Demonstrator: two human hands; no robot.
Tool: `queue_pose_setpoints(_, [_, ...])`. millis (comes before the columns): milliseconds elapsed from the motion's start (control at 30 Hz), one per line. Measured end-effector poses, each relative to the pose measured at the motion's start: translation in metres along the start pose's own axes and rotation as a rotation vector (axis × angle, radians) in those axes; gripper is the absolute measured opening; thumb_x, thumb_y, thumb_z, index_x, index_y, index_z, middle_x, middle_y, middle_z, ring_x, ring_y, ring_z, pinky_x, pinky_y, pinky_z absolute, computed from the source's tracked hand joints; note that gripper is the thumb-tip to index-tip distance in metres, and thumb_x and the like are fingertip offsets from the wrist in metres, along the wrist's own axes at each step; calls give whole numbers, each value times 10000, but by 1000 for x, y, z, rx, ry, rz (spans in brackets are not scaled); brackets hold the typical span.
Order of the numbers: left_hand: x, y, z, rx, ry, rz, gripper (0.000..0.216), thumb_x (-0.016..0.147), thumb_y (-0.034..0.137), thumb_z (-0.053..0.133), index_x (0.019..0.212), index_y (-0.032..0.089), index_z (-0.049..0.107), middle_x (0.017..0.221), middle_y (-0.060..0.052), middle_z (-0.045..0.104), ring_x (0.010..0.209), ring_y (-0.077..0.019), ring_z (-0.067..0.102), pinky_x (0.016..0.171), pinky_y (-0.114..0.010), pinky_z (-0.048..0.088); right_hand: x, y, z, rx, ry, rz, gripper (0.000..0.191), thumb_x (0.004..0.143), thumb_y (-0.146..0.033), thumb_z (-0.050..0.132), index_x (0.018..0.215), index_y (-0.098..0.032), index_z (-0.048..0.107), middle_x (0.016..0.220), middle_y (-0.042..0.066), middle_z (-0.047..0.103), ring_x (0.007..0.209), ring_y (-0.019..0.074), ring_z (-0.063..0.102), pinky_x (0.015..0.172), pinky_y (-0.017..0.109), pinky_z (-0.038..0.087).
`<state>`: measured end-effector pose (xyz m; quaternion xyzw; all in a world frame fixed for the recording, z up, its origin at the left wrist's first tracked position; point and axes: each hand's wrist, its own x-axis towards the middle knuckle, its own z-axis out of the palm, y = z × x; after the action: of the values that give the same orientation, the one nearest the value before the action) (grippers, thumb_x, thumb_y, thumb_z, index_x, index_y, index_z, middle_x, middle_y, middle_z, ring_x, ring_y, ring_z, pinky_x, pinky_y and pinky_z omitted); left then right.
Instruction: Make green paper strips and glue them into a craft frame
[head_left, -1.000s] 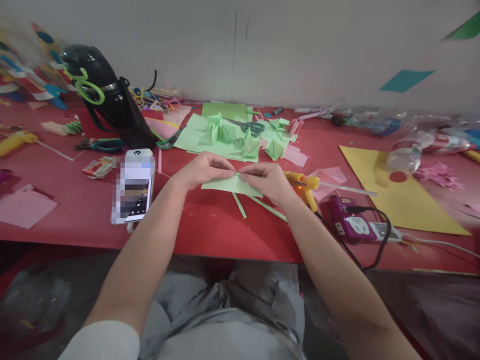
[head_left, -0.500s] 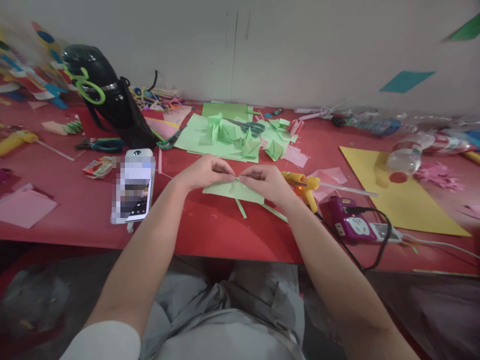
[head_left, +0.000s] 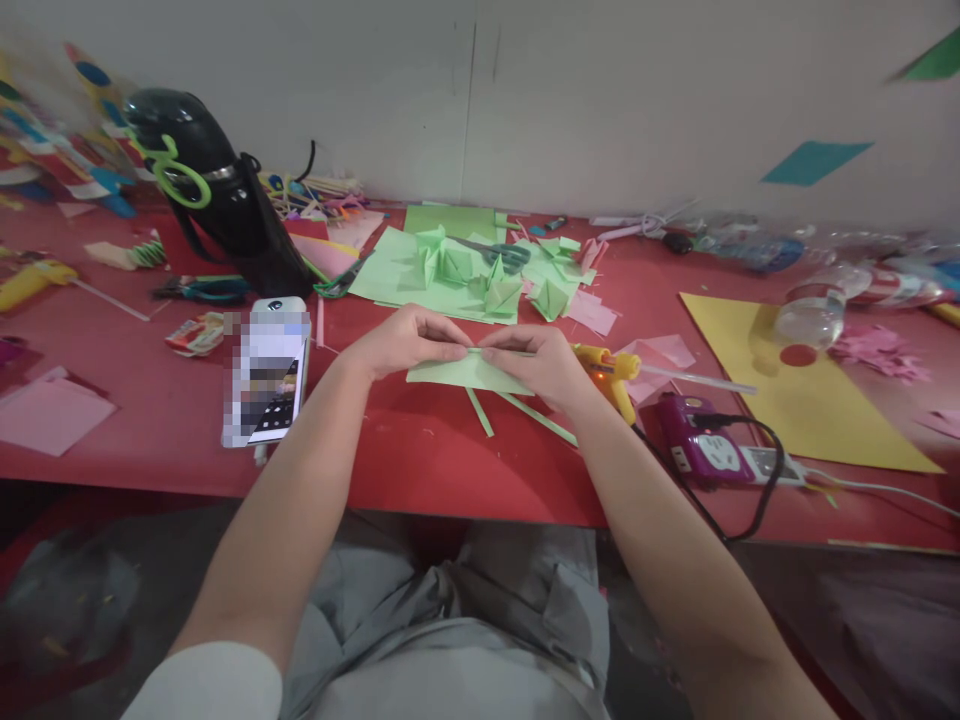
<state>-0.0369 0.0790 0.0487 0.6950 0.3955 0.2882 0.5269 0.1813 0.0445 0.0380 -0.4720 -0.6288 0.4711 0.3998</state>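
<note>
A piece of light green paper is pinched along its far edge between my two hands, just above the red table. My left hand grips it from the left, thumb and fingers pressed together. From the right, my right hand pinches the same edge, and the thumbs nearly meet in the middle. Below the paper lie two narrow green paper strips. Behind my hands several folded green paper shapes stand on green sheets, with scissors among them.
A yellow glue gun lies right of my right hand, near a purple power adapter with cables. At left are a phone and a black bottle. Yellow paper and a plastic bottle lie at right.
Both hands and the paper have shifted slightly away from me. The paper's held edge now looks straighter, and more of the right strip shows beneath it.
</note>
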Motion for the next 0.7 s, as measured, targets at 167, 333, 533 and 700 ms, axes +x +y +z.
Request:
queue_pose_setpoints(167, [3,-2,6,-151,65,-9,282,660,375,850,867,190,803,860,-57,767,802,-173,677,743,-282,511,1,0,2,129,50,42,248,700,-370,783,861,-183,755,709,2,665,542,85,464,512,256,367])
queue_pose_setpoints(333, [5,-5,8,-224,86,-55,269,629,340,869,843,196,795,861,-50,761,812,-169,672,788,-304,515,1,-1,4,158,59,53,274,669,-378,792,860,-186,747,696,-4,649,536,85,450,501,256,365])
queue_pose_setpoints(533, [4,-7,4,-148,53,-106,306,616,351,877,859,185,793,875,-62,762,855,-187,680,839,-328,515,-1,-3,5,75,22,76,245,697,-375,763,842,-178,750,675,4,643,558,99,480,506,258,380])
queue_pose_setpoints(700, [3,-8,2,-134,47,-129,329,588,352,893,853,186,793,877,-68,766,853,-193,686,837,-333,523,-1,-1,5,46,-10,51,215,713,-352,756,839,-177,753,742,22,682,630,120,547,563,264,427])
